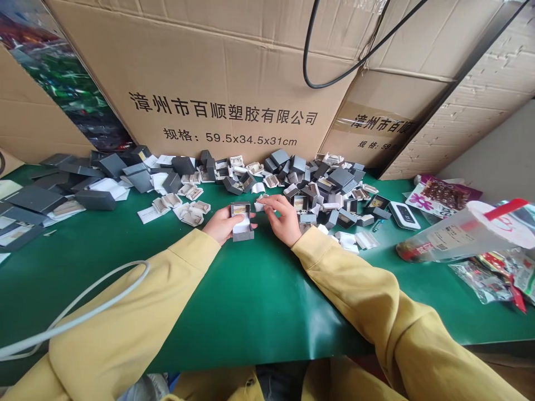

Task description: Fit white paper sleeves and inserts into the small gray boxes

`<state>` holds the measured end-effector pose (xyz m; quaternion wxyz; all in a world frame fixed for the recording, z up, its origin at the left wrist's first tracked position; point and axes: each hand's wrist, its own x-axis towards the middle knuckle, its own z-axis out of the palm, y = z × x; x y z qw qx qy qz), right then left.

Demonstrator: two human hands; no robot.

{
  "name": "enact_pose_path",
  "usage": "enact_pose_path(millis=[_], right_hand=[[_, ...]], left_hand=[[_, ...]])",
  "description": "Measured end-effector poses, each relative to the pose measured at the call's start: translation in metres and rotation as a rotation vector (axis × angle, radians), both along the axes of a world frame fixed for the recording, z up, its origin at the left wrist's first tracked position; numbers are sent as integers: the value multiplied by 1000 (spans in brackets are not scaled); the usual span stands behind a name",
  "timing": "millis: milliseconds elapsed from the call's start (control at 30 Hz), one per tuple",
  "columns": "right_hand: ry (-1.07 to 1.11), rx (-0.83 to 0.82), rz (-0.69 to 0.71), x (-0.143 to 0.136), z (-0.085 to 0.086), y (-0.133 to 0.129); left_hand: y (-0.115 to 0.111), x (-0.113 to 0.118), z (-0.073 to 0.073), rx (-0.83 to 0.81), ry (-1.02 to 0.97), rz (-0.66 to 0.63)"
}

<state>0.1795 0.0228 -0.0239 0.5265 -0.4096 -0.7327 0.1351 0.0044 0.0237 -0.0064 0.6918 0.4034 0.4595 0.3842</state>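
Near the middle of the green table, my left hand holds a small dark grey box. The box is open, with a white piece and something gold-coloured inside. My right hand is just right of the box, its thumb and fingertips pinched together at a small pale piece. Whether that piece is in the fingers or lies behind them is hard to tell. Behind both hands, white inserts and a pile of small grey boxes lie in a row.
Larger grey boxes lie at the left. On the right are a small white device, a tilted plastic cup and snack packets. Cardboard cartons stand behind; a white cable crosses my left sleeve.
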Motion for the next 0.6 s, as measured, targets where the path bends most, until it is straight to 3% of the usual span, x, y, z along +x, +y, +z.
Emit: enact_pose_path(millis=[133, 367, 600], right_hand=[[-36, 35, -35, 1, 1, -2], [-117, 163, 20, -6, 3, -9], [-223, 224, 54, -10, -5, -7]], left_hand=[[1, -1, -1, -5, 12, -20], [2, -5, -3, 28, 2, -136], [7, -14, -4, -5, -168, -285]])
